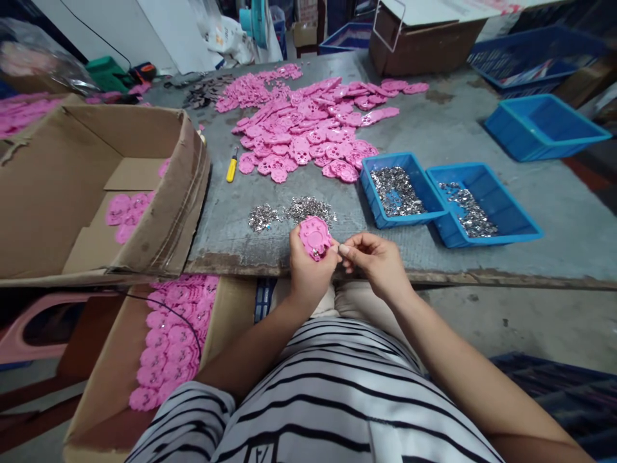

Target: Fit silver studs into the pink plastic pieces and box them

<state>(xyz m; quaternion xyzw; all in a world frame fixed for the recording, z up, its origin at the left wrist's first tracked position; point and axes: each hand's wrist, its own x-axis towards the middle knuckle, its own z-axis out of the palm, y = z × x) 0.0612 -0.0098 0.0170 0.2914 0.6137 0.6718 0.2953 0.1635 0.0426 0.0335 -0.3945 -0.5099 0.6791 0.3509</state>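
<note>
My left hand [308,270] grips a pink plastic disc [315,236] with round holes, held upright at the table's near edge. My right hand [373,257] pinches a tiny silver metal piece [343,249] right against the disc's right side. Just beyond the hands lie two small heaps of silver metal pieces [308,209] on the grey table [434,128]. A big spread of pink discs [308,128] covers the table's middle.
Two blue trays [402,190] [482,202] of metal pieces sit to the right, an empty blue tray [544,125] farther off. A yellow-handled tool [232,168] lies left. An open carton [96,186] and a lower box of stacked pink discs [168,341] stand at my left.
</note>
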